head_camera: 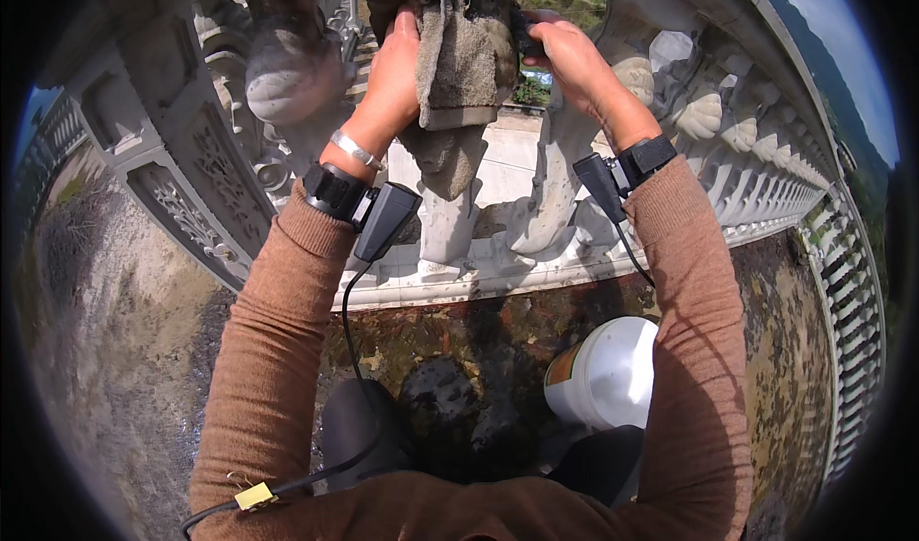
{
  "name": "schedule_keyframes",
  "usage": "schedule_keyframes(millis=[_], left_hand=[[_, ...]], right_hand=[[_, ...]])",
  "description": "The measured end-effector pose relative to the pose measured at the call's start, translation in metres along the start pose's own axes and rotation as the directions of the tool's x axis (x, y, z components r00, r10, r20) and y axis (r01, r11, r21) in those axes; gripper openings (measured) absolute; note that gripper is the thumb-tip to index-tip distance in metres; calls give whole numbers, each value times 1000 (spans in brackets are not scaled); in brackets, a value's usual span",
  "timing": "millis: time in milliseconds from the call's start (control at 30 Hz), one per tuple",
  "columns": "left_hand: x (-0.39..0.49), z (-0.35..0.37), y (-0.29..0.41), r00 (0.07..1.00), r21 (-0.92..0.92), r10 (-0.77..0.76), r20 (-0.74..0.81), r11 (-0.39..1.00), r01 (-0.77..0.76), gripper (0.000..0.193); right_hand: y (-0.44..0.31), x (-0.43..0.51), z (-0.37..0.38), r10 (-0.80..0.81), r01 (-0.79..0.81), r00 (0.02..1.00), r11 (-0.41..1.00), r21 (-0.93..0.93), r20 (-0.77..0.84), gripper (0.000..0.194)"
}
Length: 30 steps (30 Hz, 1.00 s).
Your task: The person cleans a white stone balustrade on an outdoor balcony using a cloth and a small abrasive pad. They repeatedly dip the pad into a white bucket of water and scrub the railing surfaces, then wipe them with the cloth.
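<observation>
A wet, dirty grey-brown cloth (463, 60) hangs draped over the front of a carved balustrade baluster (449, 228), its lower tip hanging in a point. My left hand (391, 74) is against the left side of the cloth and baluster, fingers pointing up; its fingertips are partly hidden, so its hold is unclear. On the baluster's right side, my right hand (571, 56) grips a dark object (528, 35), perhaps cloth or a pad, between thumb and fingers. Both wrists wear black straps with small devices; a silver bracelet (357, 150) is on the left one.
A white plastic bucket (607, 372) lies or stands tilted on the stained floor (431, 340), right of my knees. Pale balusters (718, 121) curve away to the right. A square carved pillar (172, 160) rises at left. Black cables run from the wrist devices, one clipped near my left elbow.
</observation>
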<state>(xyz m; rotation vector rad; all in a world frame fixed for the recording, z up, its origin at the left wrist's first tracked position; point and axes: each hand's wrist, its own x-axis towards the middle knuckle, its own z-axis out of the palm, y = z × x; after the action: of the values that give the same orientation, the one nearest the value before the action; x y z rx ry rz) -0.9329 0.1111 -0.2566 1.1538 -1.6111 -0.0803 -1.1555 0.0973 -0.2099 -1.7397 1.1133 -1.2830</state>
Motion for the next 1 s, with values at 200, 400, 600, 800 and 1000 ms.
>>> schedule_keyframes(millis=[200,400,600,800,1000], left_hand=[[4,1,-4,999,-33,-22,45,999,24,62],[2,2,-4,999,-61,-11,48,998,14,71],[-1,7,-3,1000,-61,-1,-3,998,1,68],[-8,11,-4,995,-118,-71,70,990,79,61],[-8,20,-16,1000,-138,8,-11,990,-10,40]], right_hand=[[10,-13,-13,-174,223,969,924,-310,177,39],[5,-1,3,-81,84,996,995,-59,49,38],[27,16,41,-176,205,970,962,178,-166,45],[30,-30,77,-443,361,767,896,-257,-464,42],[-7,30,60,-128,189,951,961,202,-281,39]])
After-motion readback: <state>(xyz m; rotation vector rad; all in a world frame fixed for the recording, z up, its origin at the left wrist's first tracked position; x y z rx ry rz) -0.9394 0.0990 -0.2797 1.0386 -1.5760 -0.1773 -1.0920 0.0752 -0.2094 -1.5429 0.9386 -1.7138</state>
